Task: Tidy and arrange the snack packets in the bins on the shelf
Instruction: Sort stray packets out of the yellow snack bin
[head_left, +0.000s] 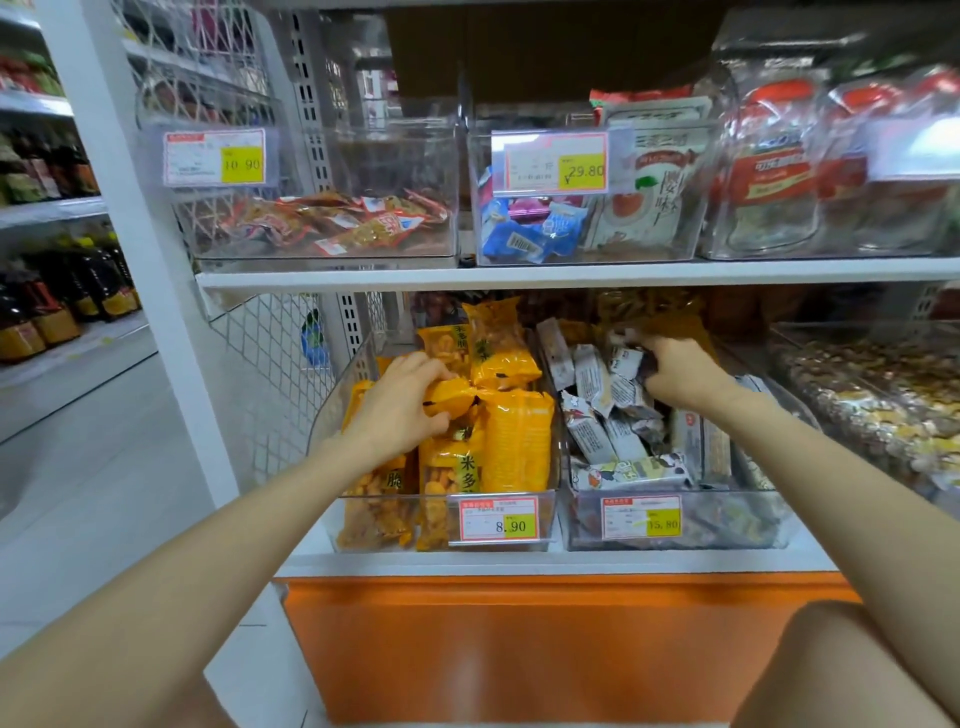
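Yellow plastic snack packet (451, 396): likely light, crinkly, fragile; left hand (397, 410) pinches gathered end. Right hand (675, 374) amid grey-white sachets (592, 379), grip unclear.

Before you: glossy orange-yellow snack packets (511, 441) with black lettering, in your clear plastic bin (337, 410); grey-and-white printed snack packets (592, 384) alongside; red-bordered price labels (498, 522) with yellow patches; white metal shelf (519, 275); plain orange base panel (519, 649).

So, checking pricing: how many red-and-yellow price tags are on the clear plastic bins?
4: upper-left tag, upper-middle tag, lower-left tag, lower-middle tag. A blurred white label at upper right may be a fifth.
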